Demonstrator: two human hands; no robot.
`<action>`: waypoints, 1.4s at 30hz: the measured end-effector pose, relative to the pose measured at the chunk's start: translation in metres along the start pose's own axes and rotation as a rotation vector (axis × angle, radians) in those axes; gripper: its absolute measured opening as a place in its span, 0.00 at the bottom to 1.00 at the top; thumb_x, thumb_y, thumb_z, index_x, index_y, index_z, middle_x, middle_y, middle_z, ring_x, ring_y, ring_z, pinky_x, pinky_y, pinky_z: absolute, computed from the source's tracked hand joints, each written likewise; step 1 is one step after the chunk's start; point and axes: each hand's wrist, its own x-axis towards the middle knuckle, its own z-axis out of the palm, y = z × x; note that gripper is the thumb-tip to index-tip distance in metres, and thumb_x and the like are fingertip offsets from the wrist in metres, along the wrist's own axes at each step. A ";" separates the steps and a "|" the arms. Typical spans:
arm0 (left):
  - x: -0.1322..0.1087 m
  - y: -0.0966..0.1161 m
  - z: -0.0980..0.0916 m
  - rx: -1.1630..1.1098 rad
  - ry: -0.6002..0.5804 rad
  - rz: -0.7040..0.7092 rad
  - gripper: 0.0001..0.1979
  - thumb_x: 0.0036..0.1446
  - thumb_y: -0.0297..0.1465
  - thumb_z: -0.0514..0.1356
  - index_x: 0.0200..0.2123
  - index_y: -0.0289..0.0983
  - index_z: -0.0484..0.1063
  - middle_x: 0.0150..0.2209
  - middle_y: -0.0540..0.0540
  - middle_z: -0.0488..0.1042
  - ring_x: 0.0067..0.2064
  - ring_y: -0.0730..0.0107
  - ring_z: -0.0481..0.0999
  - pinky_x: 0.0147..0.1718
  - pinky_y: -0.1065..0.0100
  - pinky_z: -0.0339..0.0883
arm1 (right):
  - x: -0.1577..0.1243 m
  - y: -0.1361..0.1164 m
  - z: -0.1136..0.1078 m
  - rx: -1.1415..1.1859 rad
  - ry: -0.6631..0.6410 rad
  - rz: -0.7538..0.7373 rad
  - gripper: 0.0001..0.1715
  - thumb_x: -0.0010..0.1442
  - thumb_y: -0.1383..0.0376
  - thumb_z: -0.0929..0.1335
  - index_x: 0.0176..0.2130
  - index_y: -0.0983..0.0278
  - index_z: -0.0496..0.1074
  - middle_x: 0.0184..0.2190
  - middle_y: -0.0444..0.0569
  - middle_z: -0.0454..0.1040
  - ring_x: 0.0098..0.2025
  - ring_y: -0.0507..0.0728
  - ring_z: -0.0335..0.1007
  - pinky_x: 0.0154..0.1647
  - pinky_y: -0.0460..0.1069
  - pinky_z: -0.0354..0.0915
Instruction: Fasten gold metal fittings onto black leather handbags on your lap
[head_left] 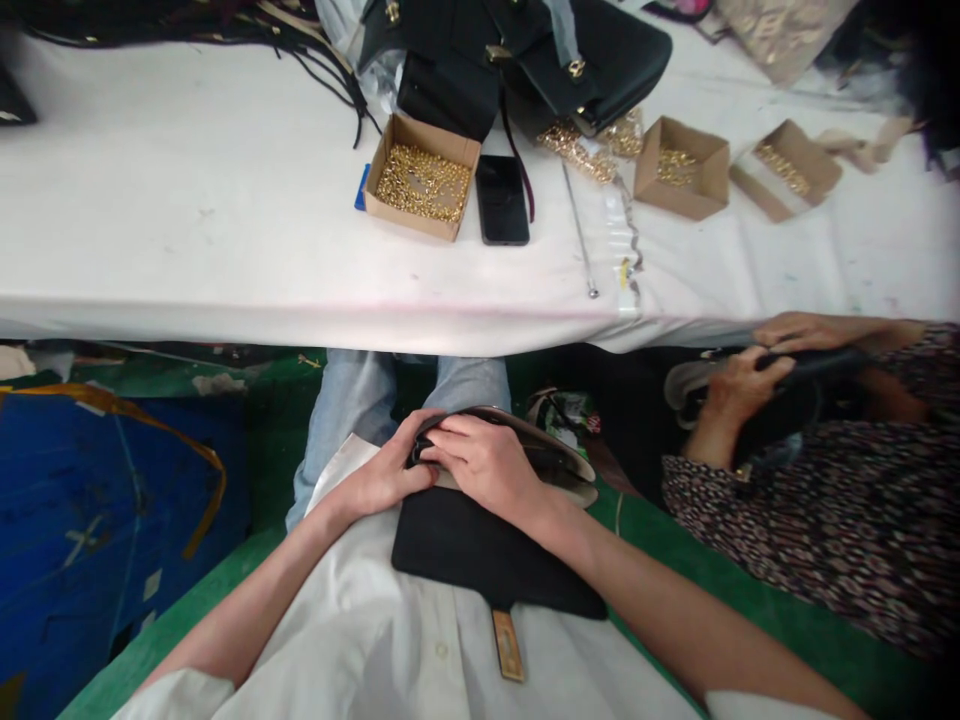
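Note:
A black bag with a beige inside lies open on my lap, its black flap (487,555) spread toward my body and a gold-coloured strip (508,647) at the flap's end. My left hand (394,470) grips the left end of the bag, thumb and fingers around its edge. Across the bag's opening, my right hand (484,465) has its fingers bent over the rim beside the left hand. The fingertips of the right hand are partly hidden at the black edge.
On the white table (225,220) are a box of gold-coloured pieces (424,185), a phone (502,200), a metal rod (580,230), two more small boxes and black bags. At right, another person's hands (739,385) hold a black item. A blue container (112,520) stands at left.

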 end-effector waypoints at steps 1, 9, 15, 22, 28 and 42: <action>0.000 0.000 0.000 0.009 0.003 -0.001 0.44 0.60 0.30 0.61 0.78 0.38 0.56 0.73 0.36 0.67 0.74 0.46 0.66 0.75 0.46 0.60 | -0.001 0.001 0.002 0.062 0.019 0.008 0.11 0.82 0.60 0.71 0.48 0.61 0.84 0.47 0.47 0.84 0.49 0.57 0.80 0.52 0.54 0.73; -0.001 -0.007 0.001 -0.006 -0.008 -0.018 0.45 0.60 0.31 0.61 0.79 0.38 0.55 0.74 0.36 0.66 0.72 0.47 0.68 0.73 0.48 0.62 | 0.003 -0.004 0.007 0.056 0.108 -0.071 0.08 0.77 0.71 0.73 0.49 0.63 0.85 0.48 0.49 0.87 0.50 0.60 0.83 0.56 0.56 0.76; -0.002 -0.009 -0.001 -0.057 -0.024 -0.036 0.45 0.60 0.32 0.62 0.79 0.38 0.54 0.71 0.39 0.69 0.68 0.48 0.72 0.69 0.50 0.65 | 0.014 -0.012 0.002 -0.173 -0.010 -0.121 0.09 0.75 0.70 0.72 0.39 0.64 0.81 0.39 0.50 0.84 0.43 0.62 0.79 0.48 0.59 0.70; -0.012 -0.003 -0.004 -0.006 -0.001 -0.058 0.48 0.63 0.34 0.64 0.83 0.37 0.52 0.80 0.38 0.61 0.78 0.45 0.63 0.80 0.46 0.53 | 0.009 -0.009 0.009 -0.103 0.020 -0.051 0.06 0.71 0.72 0.73 0.41 0.63 0.82 0.41 0.50 0.84 0.44 0.62 0.79 0.50 0.58 0.71; -0.024 0.012 0.000 0.256 0.172 -0.104 0.36 0.76 0.36 0.53 0.83 0.36 0.56 0.79 0.37 0.64 0.78 0.46 0.67 0.78 0.46 0.60 | 0.010 -0.008 0.010 -0.060 0.015 -0.024 0.05 0.73 0.71 0.72 0.45 0.63 0.82 0.45 0.51 0.85 0.48 0.62 0.81 0.54 0.57 0.72; -0.022 0.038 0.032 0.795 0.241 -0.301 0.34 0.74 0.25 0.45 0.80 0.24 0.48 0.54 0.24 0.84 0.51 0.38 0.87 0.47 0.49 0.76 | 0.011 -0.010 0.017 -0.120 0.072 -0.097 0.07 0.75 0.67 0.70 0.41 0.63 0.78 0.38 0.48 0.80 0.40 0.62 0.77 0.43 0.58 0.69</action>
